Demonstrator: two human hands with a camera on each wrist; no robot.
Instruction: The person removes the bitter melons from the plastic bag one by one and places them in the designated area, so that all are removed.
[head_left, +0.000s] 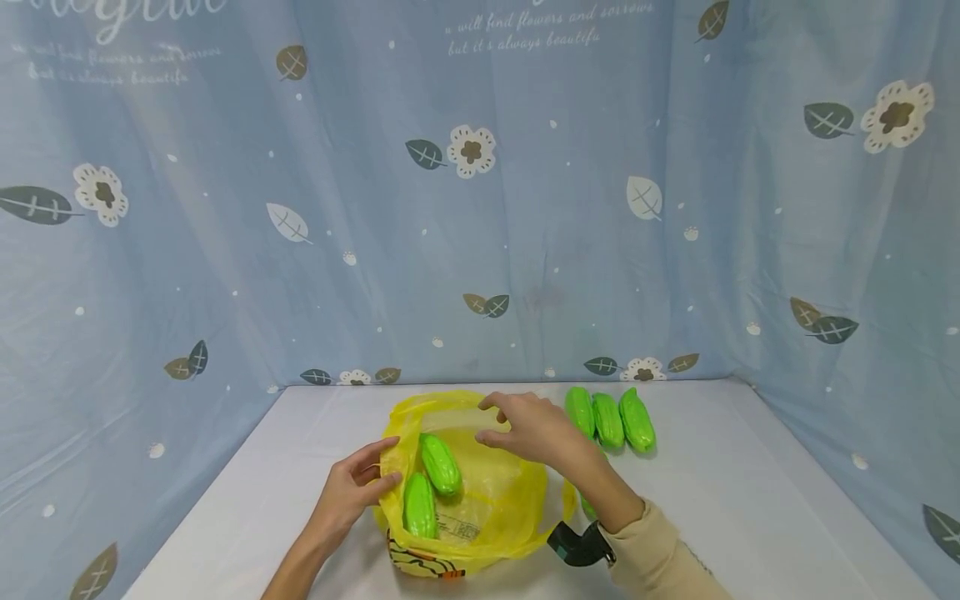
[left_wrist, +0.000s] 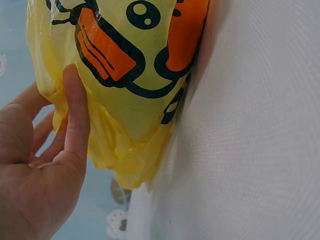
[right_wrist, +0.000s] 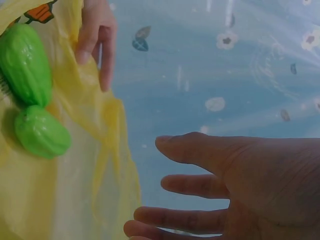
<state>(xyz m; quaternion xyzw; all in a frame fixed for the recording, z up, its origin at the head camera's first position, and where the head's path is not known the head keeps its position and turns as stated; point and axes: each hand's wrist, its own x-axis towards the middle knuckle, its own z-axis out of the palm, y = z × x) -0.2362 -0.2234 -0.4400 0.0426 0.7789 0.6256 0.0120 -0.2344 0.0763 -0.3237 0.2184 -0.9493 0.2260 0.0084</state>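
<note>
A yellow plastic bag [head_left: 495,492] stands with its mouth wide, two green vegetable-like pieces [head_left: 440,464] lying inside on its left. My left hand [head_left: 348,492] pinches the bag's left rim between thumb and fingers; in the left wrist view the thumb of the left hand [left_wrist: 50,150] presses the yellow film [left_wrist: 125,120] beside an orange-and-black print. Over the bag's back right edge, my right hand [head_left: 532,429] has its fingers spread and holds nothing. The right wrist view shows the right hand [right_wrist: 225,185] empty, beside the bag [right_wrist: 85,150] and the green pieces [right_wrist: 26,65].
Three green pieces [head_left: 608,421] lie side by side at the back right of the white table [head_left: 735,500]. Another green piece [head_left: 588,508] is partly hidden under the right forearm. A black object [head_left: 577,546] sits at the right wrist. A blue printed curtain [head_left: 555,250] surrounds the table.
</note>
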